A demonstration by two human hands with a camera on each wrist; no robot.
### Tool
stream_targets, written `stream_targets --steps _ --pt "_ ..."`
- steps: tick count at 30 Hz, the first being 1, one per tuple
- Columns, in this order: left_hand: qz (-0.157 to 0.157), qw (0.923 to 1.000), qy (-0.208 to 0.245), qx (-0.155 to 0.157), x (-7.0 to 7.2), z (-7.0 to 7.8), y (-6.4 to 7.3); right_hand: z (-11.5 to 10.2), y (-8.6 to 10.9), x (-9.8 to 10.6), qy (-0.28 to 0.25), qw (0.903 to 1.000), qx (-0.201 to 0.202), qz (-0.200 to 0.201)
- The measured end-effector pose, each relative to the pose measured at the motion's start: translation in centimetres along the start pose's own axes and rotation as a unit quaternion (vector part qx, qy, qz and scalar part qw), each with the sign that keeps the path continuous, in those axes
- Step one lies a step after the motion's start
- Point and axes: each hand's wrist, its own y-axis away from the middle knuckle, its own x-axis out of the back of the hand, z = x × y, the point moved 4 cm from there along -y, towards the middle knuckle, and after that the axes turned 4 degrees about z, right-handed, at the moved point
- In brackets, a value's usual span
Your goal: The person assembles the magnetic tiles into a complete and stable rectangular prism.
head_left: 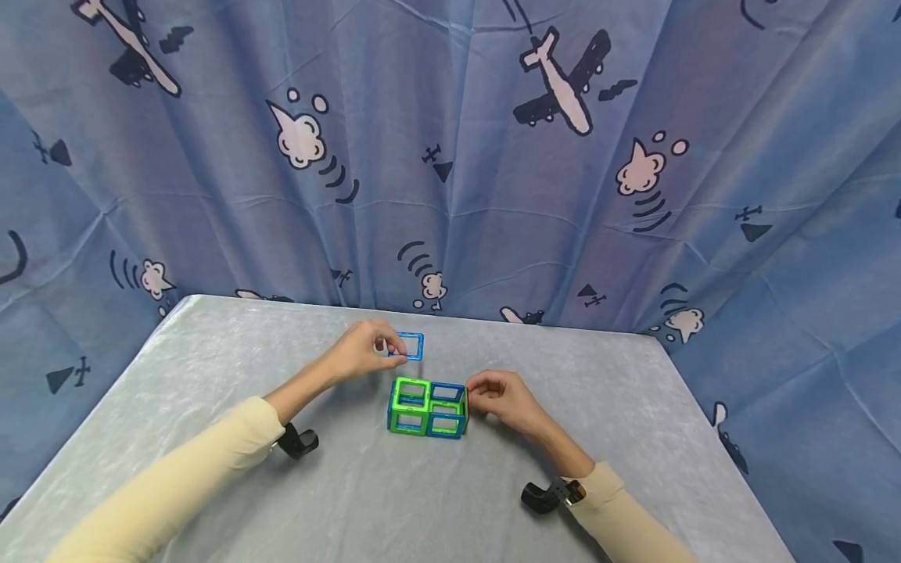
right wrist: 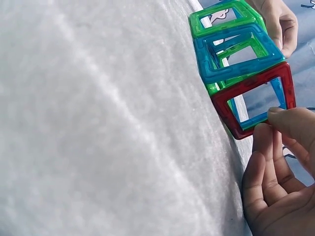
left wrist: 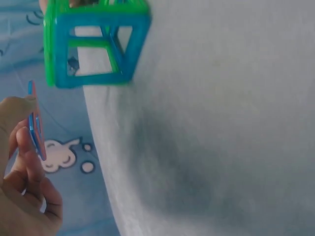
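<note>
In the head view, my left hand (head_left: 362, 349) pinches a blue square magnetic tile (head_left: 421, 346) between thumb and fingers, held behind the block shape. The left wrist view catches this tile (left wrist: 35, 129) nearly edge-on. A hollow block of green and blue magnetic tiles (head_left: 427, 414), two cubes side by side, stands on the table. At its right end is a red square tile (right wrist: 227, 118), set against the blue and green frames. The thumb and fingers of my right hand (head_left: 508, 400) pinch the red tile's lower edge in the right wrist view.
The block stands on a table with a pale grey cloth (head_left: 366, 500). A blue curtain (head_left: 380, 156) printed with planes and clouds hangs behind the table's back edge. Black devices (head_left: 299, 442) are strapped to both wrists.
</note>
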Motion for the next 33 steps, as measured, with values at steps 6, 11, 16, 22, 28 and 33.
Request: stream_targets --steps 6,11,16,22,28,33 --pt "-0.015 0.9998 0.004 -0.011 -0.4 1.7 0.4 0.1 0.0 0.0 -0.001 1.0 -0.001 0.002" --pt "-0.022 0.9995 -0.002 -0.022 -1.0 3.1 0.6 0.1 0.1 0.0 0.002 1.0 -0.005 0.003" --pt "-0.029 0.999 -0.009 -0.033 -1.8 4.1 0.8 0.0 0.1 0.0 0.006 1.0 -0.002 0.003" --pt "-0.039 0.9978 -0.013 -0.052 -3.0 5.5 1.1 0.0 0.1 0.1 0.01 0.9999 0.001 0.001" --pt "-0.048 0.9969 -0.027 -0.056 -4.3 6.6 1.4 0.0 0.1 0.1 0.007 1.0 0.0 -0.001" --pt "-0.048 0.9964 -0.057 -0.041 -5.2 7.1 1.7 -0.1 0.1 0.0 -0.002 0.9999 0.009 -0.006"
